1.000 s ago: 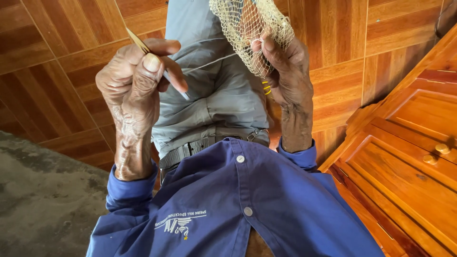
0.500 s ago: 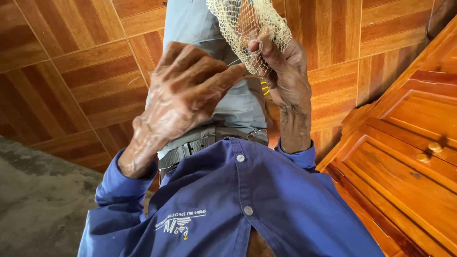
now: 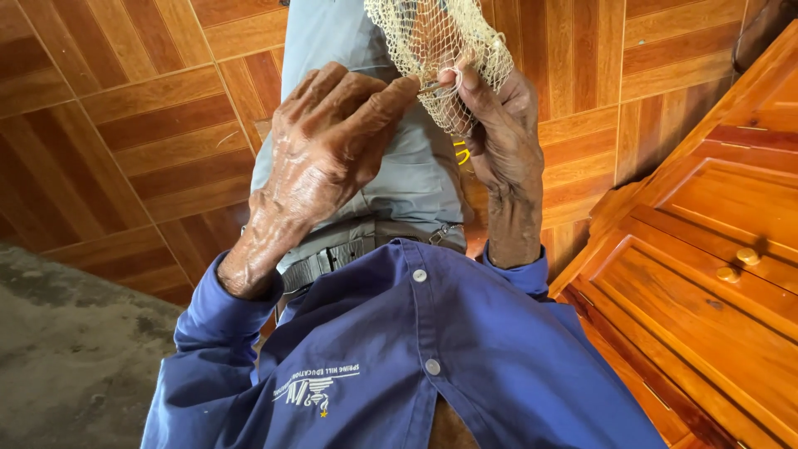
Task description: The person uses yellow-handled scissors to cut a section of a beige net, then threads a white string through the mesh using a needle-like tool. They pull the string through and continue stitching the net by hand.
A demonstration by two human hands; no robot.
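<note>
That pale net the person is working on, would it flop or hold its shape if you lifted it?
The net probably flops: it bunches and drapes where the right hand pinches it. It looks light, being open mesh of thin cord. It could snag, since the left hand works its fingertips right at the mesh.

Coarse knotted twine net [image 3: 436, 41]; glossy varnished wood cabinet [image 3: 706, 274].

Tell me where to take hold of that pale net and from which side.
Grip the net at its bunched lower edge, where the right hand already pinches it. The mesh hangs from above and gathers there, so the cords are thick enough to pinch. Come in from the left, as the left hand does, with its fingers level at the hem; the right side is taken.
</note>
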